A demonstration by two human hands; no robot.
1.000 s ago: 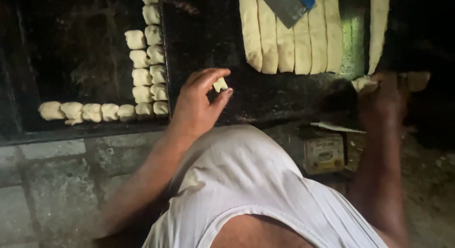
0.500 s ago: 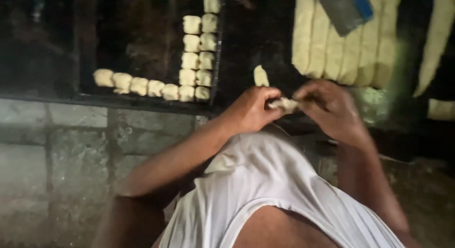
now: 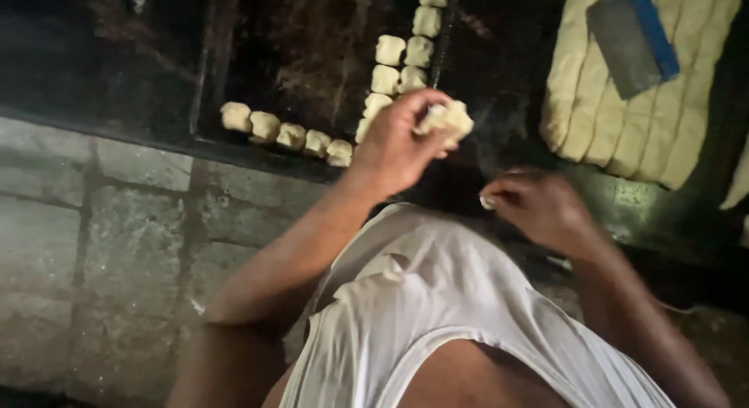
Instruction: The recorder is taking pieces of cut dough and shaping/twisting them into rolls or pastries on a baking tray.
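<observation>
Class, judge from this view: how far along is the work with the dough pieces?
Done: small dough pieces sit lined along two edges of the dark tray. In hand: the left hand holds one dough piece in its grip; the right hand is just below it. Left: long dough strips lie uncut under the scraper, and most of the tray is bare.

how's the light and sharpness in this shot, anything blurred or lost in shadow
Head view: dim overall, the dark tray nearly black with little surface detail; the pale dough pieces and dough strips stand out brightest; the left hand and its dough lump are softened by motion blur, as is the right hand; a faint sheen lies on the wet surface below the strips.
</observation>
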